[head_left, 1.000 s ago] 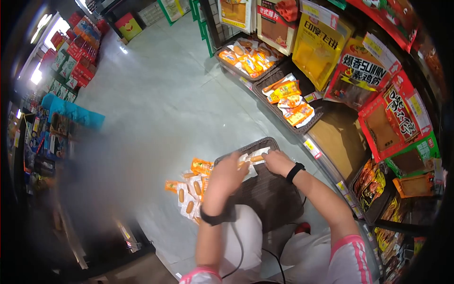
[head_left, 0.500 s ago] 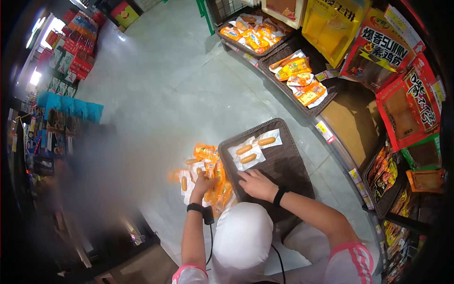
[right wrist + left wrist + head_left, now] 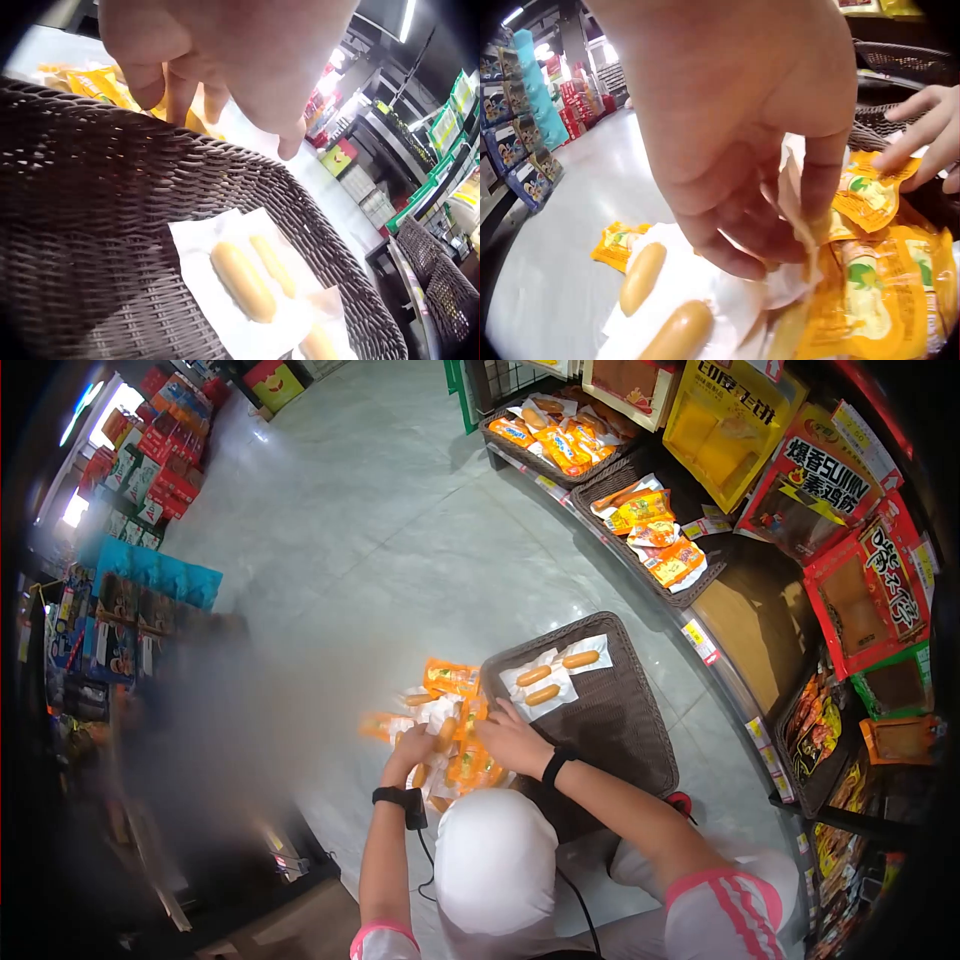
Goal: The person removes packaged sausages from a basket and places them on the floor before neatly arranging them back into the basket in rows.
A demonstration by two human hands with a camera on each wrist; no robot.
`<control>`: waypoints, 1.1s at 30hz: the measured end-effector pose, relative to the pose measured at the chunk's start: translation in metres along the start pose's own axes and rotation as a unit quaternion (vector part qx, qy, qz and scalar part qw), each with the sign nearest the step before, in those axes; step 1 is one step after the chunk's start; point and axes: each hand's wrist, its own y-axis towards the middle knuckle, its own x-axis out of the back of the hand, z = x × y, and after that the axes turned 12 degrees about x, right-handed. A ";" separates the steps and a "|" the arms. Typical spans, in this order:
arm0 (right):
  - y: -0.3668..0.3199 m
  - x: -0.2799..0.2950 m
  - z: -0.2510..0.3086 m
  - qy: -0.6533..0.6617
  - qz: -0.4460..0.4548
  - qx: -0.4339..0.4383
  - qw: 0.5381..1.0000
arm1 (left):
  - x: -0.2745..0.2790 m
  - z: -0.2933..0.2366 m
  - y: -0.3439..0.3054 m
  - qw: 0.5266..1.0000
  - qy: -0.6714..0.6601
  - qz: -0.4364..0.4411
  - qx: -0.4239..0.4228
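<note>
On the floor lies a pile of orange packets (image 3: pixel 453 678) and white-backed sausage packs (image 3: pixel 680 330). The left hand (image 3: pixel 408 748) pinches the edge of a pack in the pile, its thumb and fingers around it in the left wrist view (image 3: pixel 742 150). Just beside it, the right hand (image 3: pixel 512 740) reaches over the near left rim of the brown woven basket (image 3: pixel 640 705), fingers spread at the orange packets; in the right wrist view the hand (image 3: pixel 225 60) shows nothing held. Several sausage packs (image 3: pixel 541 694) lie in the basket's far left part.
Along the right, a shelf edge with price tags (image 3: pixel 700 642) carries two woven baskets (image 3: pixel 690 595) of packets and hanging food bags (image 3: pixel 735 425). Shelves with blue packs (image 3: pixel 160 572) stand at the left. Grey tiled floor (image 3: pixel 350 520) stretches ahead; a cable hangs from the left wrist.
Since a second ago both hands have left the packs in the basket. The left hand went to the pile first; the right hand has since moved left across the basket's rim to the pile.
</note>
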 end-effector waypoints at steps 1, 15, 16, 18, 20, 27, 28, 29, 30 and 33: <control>0.005 0.005 -0.002 0.041 -0.072 -0.028 0.996 | 0.011 -0.012 -0.019 0.998 -0.063 0.025 0.001; -0.079 0.036 -0.109 0.666 -0.404 -0.316 0.541 | -0.051 -0.077 -0.051 0.984 -0.050 0.122 -0.119; -0.090 0.040 -0.113 0.649 -0.413 -0.319 0.554 | -0.057 -0.084 -0.051 0.984 -0.041 0.126 -0.119; -0.111 0.024 -0.131 0.558 -0.427 -0.334 0.629 | -0.066 -0.099 -0.053 0.985 0.019 0.114 -0.125; -0.124 0.027 -0.141 0.469 -0.392 -0.362 0.704 | -0.075 -0.107 -0.053 0.982 0.040 0.105 -0.151; -0.147 0.010 -0.147 0.500 -0.320 -0.372 0.713 | -0.087 -0.101 -0.038 0.986 0.040 0.069 -0.147; -0.147 0.017 -0.141 0.419 -0.218 -0.401 0.785 | -0.088 -0.098 -0.035 0.986 0.043 0.062 -0.152; -0.146 0.032 -0.131 0.328 -0.111 -0.420 0.839 | -0.089 -0.096 -0.033 0.986 0.030 0.058 -0.153; -0.146 0.040 -0.124 0.229 0.000 -0.431 0.873 | -0.091 -0.094 -0.032 0.986 0.016 0.056 -0.154; -0.140 0.023 -0.115 0.036 -0.059 -0.398 0.915 | -0.088 -0.092 -0.032 0.987 -0.029 0.087 -0.129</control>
